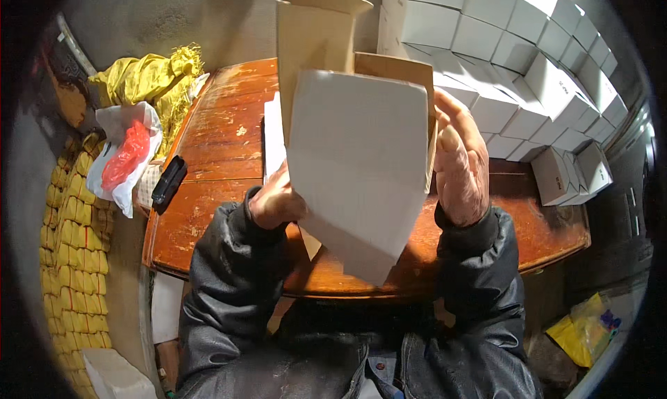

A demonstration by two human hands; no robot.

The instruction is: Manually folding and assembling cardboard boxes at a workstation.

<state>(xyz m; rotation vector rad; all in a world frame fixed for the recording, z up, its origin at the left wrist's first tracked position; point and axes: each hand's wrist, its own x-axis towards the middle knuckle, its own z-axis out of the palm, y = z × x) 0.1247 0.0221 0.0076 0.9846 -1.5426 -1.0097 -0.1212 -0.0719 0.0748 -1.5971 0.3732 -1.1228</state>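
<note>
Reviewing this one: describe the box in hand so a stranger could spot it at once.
Start from the red-brown table. Over its middle, between the left hand and right hand, is a box, white side facing the camera. Unlike the white boxes stacked upper right, it shows a tall brown flap.

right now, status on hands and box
Left hand holding the open box by its left side; right hand, fingers extended, along its right. Box white outside, brown inside, flap up. White boxes stacked back right.
</note>
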